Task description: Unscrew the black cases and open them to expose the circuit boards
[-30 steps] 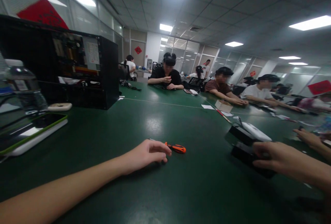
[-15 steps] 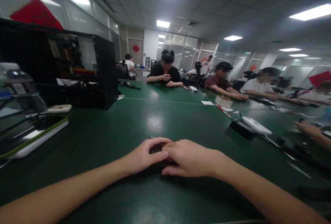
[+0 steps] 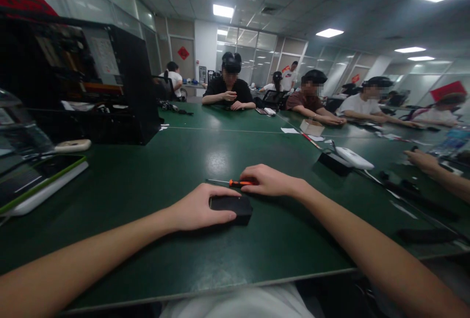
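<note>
My left hand (image 3: 198, 206) grips a small flat black box (image 3: 232, 207) that lies on the green table (image 3: 154, 181), fingers curled round its left end. Just behind it my right hand (image 3: 270, 181) closes on the orange handle of a small screwdriver (image 3: 229, 182), whose metal shaft points left along the table. The two hands lie close together near the table's front edge.
An open black computer case (image 3: 91, 88) stands at the back left. A tablet in a green-edged cover (image 3: 40, 181) and a plastic bottle (image 3: 14, 127) lie at the left. A black and white device (image 3: 343, 159) sits at the right, beside another person's hand (image 3: 422, 159). Several people sit at the far side.
My right hand brought the black box from the right to the middle, left it in my left hand, then moved back onto the screwdriver. The view has tilted down.
</note>
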`<state>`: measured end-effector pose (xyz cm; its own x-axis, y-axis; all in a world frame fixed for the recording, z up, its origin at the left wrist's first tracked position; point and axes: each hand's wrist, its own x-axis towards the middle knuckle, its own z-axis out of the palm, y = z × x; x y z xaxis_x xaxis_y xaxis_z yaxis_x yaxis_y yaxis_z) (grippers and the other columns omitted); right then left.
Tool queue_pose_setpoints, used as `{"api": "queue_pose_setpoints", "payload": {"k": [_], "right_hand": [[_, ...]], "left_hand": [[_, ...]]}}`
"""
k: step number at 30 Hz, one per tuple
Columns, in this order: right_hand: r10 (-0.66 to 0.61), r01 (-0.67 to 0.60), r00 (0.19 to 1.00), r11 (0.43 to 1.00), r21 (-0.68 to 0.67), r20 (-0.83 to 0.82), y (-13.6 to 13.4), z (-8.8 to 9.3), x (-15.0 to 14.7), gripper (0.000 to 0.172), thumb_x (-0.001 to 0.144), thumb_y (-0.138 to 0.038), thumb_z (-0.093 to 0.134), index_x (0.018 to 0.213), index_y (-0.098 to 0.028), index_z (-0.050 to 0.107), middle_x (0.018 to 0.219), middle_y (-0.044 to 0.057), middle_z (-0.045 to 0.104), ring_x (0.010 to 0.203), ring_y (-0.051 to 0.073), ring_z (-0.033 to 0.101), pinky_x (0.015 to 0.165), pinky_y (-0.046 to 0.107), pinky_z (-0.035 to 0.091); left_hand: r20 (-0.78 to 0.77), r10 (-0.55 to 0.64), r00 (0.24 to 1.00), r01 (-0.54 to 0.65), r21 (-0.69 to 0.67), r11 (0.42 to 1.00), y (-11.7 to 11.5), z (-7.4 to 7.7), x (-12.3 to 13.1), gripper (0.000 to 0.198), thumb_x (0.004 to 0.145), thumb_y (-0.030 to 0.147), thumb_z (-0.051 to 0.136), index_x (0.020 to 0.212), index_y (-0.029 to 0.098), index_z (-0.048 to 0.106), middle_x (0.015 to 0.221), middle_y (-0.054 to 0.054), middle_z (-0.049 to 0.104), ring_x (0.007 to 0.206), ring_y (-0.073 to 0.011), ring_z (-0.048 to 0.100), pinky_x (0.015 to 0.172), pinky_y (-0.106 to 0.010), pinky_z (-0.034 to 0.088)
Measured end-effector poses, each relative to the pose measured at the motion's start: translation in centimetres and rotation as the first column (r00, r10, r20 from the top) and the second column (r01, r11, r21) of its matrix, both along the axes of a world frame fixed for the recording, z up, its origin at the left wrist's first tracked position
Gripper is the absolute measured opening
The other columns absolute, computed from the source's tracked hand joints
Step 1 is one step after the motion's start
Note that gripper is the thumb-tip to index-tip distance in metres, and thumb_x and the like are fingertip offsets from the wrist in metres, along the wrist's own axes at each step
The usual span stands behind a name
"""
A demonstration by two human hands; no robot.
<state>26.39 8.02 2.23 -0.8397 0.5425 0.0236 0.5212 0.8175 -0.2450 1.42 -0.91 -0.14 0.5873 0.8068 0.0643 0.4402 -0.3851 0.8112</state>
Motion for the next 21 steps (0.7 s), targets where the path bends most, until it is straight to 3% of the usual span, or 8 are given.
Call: {"api": "queue_pose_setpoints", "payload": {"k": [3,5,7,9,11,13,16,21], "right_hand": [[-0.04,0.047,0.988,0.998,0.045,-0.15,-0.5,0.5,-0.4,0.035,0.095,-0.042,0.056,0.11,-0.013,0.067,0.101,0.008,0.067,0.089,0.014,0.061,0.079,0.025,0.045],[-0.105,0.134,0.918,0.99,0.051,-0.383,-1.1,1.2,-0.5,0.036,0.094,-0.044,0.058,0.113,-0.014,0.065,0.107,0.008,0.066,0.095,0.015,0.062,0.079,0.026,0.048],[-0.147,0.192,0.754,0.981,0.0,-0.64,-1.8,1.8,-0.6,0.037,0.09,-0.044,0.063,0.117,-0.017,0.061,0.11,0.007,0.065,0.098,0.015,0.063,0.077,0.026,0.052],[-0.139,0.16,0.562,0.985,-0.057,-0.815,-2.5,2.3,-0.7,0.042,0.089,-0.041,0.066,0.123,-0.021,0.054,0.111,0.005,0.062,0.099,0.016,0.064,0.077,0.027,0.056],[-0.117,0.105,0.405,0.991,-0.082,-0.907,-3.1,2.7,-0.9,0.046,0.089,-0.04,0.065,0.128,-0.025,0.045,0.111,0.005,0.06,0.097,0.016,0.066,0.077,0.03,0.059],[-0.112,0.091,0.311,0.992,-0.088,-0.944,-3.6,3.0,-1.0,0.048,0.09,-0.042,0.064,0.129,-0.028,0.039,0.111,0.004,0.058,0.092,0.016,0.067,0.076,0.033,0.06],[-0.12,0.119,0.292,0.989,-0.088,-0.949,-4.0,3.4,-1.2,0.049,0.09,-0.047,0.064,0.126,-0.03,0.037,0.109,0.004,0.059,0.083,0.016,0.067,0.072,0.034,0.061],[-0.095,0.08,0.374,0.994,-0.07,-0.923,-4.2,3.1,-1.6,0.045,0.091,-0.046,0.063,0.123,-0.028,0.038,0.108,0.005,0.06,0.082,0.014,0.066,0.07,0.032,0.061]], "left_hand": [[0.002,-0.004,1.0,0.004,0.009,1.0,0.1,-0.1,0.0,0.052,0.084,0.044,0.071,0.131,0.022,0.068,0.12,-0.006,0.073,0.102,-0.0284,0.068,0.084,-0.032,0.05],[0.016,-0.012,1.0,0.011,0.007,1.0,0.2,-0.1,0.0,0.052,0.084,0.044,0.071,0.131,0.022,0.068,0.12,-0.006,0.073,0.103,-0.0279,0.068,0.086,-0.033,0.05],[0.029,-0.019,0.999,0.019,-0.001,1.0,0.2,-0.1,-0.1,0.051,0.084,0.043,0.072,0.13,0.022,0.068,0.12,-0.006,0.073,0.103,-0.0274,0.068,0.088,-0.033,0.05],[0.035,-0.023,0.999,0.023,-0.008,1.0,0.2,-0.1,0.0,0.05,0.084,0.043,0.072,0.129,0.022,0.068,0.121,-0.006,0.073,0.105,-0.0274,0.068,0.089,-0.034,0.05],[0.04,-0.022,0.999,0.022,-0.013,1.0,0.2,0.0,0.0,0.05,0.084,0.042,0.072,0.129,0.022,0.068,0.122,-0.006,0.073,0.107,-0.0276,0.067,0.09,-0.034,0.049],[0.043,-0.02,0.999,0.021,-0.019,1.0,0.1,0.0,0.0,0.05,0.084,0.041,0.072,0.129,0.021,0.068,0.121,-0.006,0.073,0.106,-0.0275,0.067,0.09,-0.034,0.049],[0.033,-0.01,0.999,0.011,-0.025,1.0,0.0,0.0,0.1,0.049,0.084,0.041,0.071,0.129,0.02,0.068,0.12,-0.006,0.073,0.106,-0.028,0.068,0.09,-0.035,0.05],[0.031,-0.001,1.0,0.002,-0.011,1.0,0.1,-0.2,0.1,0.053,0.084,0.043,0.072,0.131,0.02,0.066,0.125,-0.007,0.072,0.11,-0.0288,0.067,0.095,-0.037,0.05]]}}
